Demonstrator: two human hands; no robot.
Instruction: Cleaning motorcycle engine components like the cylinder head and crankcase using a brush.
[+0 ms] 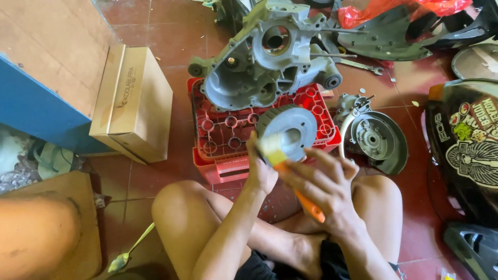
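The grey round part (287, 130) is steadied, apparently gripped, by the left hand (261, 171); an orange-handled brush (290, 173) is clasped in the right hand (321, 189).

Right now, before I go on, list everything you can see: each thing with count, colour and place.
engine casing: one, grey, on the red crate at top centre
crate: one, red, on the tiled floor ahead of the knees
round metal part: one, grey, on the crate's front, held by the left hand
paintbrush: one, orange handle with pale bristles, against the round part
cover plate: one, grey, on the floor right of the crate
cardboard box: one, tan, left of the crate
spanner: one, silver, floor at upper right
helmet: one, black with stickers, far right
spoon: one, floor at lower left
left hand: on the round part
right hand: gripping the brush
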